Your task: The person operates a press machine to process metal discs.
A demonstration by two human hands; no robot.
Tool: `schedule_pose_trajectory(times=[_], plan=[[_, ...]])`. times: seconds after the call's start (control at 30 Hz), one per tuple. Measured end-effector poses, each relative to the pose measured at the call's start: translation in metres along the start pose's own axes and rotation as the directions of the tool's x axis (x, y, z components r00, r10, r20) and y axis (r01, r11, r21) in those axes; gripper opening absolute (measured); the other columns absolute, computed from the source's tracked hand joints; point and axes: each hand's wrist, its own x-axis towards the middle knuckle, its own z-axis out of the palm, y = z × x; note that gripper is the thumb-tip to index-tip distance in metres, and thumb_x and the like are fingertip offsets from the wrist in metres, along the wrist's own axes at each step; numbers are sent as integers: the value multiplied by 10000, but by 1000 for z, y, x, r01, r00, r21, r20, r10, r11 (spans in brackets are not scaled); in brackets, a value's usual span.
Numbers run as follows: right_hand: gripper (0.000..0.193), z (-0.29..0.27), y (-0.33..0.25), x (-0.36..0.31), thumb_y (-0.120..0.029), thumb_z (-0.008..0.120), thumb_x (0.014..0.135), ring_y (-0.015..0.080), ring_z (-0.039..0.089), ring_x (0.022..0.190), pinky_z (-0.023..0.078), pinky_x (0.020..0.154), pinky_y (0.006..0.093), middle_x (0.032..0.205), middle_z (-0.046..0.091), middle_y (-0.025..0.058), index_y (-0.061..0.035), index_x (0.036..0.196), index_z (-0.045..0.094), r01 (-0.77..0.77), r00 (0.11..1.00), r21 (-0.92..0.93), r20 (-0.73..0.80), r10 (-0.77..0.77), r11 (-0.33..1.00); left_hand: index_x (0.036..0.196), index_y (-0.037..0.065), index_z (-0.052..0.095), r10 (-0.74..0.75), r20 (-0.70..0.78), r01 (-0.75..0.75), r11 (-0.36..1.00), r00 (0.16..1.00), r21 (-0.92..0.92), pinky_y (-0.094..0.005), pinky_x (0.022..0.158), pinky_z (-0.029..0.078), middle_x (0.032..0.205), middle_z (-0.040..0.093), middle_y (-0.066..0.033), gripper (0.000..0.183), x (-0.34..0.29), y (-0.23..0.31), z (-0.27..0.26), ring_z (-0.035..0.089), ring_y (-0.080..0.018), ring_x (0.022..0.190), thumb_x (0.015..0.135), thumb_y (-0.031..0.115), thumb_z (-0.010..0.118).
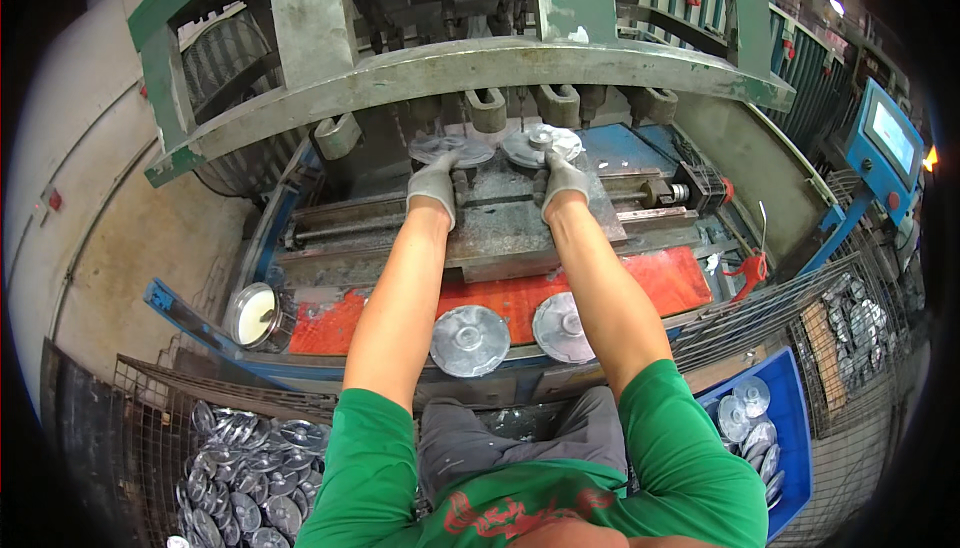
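Observation:
Both hands wear grey work gloves and reach forward to the machine's metal bed (505, 233). At its far side my left hand (434, 186) is closed on the near edge of a round metal disc (452, 149). To the right, my right hand (564, 185) grips a second metal disc (524, 148), which has a raised hub; a whitish patch lies at its right edge. The undersides of both discs are hidden. Two more metal discs, one on the left (470, 340) and one on the right (561, 328), lie along the red board (650, 283) nearer me.
Above the discs hang drill spindles and a grey crossbar (430, 73) with metal loops. A container of pale liquid (257, 314) stands left. A wire basket of discs (245, 488) is lower left, a blue bin (795, 438) lower right. A control screen (890, 138) stands right.

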Motion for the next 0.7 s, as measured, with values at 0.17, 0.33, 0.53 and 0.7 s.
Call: schedule_pose_trajectory(times=[0.17,0.33,0.53,0.7], plan=[[197,-9,-10,7,-258,613,871,128,473,420,389,361,258,578,508,-7,-141,730,540,-284,946,72,182,267,956,818,131,546,-123,35,122,992,992,33,-228,350,308,608,505,-10,144,1,-3,0,428,-108,431,820,247,631],[201,-4,-11,-12,-257,585,888,140,477,429,394,366,273,584,504,1,-144,731,533,-255,960,13,126,252,967,863,164,580,-87,85,84,996,993,39,-225,355,318,635,524,9,107,6,-6,-9,467,-101,461,821,247,635],[187,-12,-16,10,-276,573,899,125,465,450,404,395,258,596,504,-21,-173,744,556,-268,957,86,140,254,960,794,123,582,-81,11,82,995,997,-65,-236,337,320,568,522,-3,109,-11,-2,16,470,-115,415,845,215,610],[174,15,-40,-24,-243,567,897,127,431,406,370,365,267,555,481,-28,-168,742,541,-128,963,88,249,102,988,862,127,590,-3,35,5,998,999,-56,-236,343,321,595,535,1,82,-13,10,1,474,-111,436,847,205,610]])
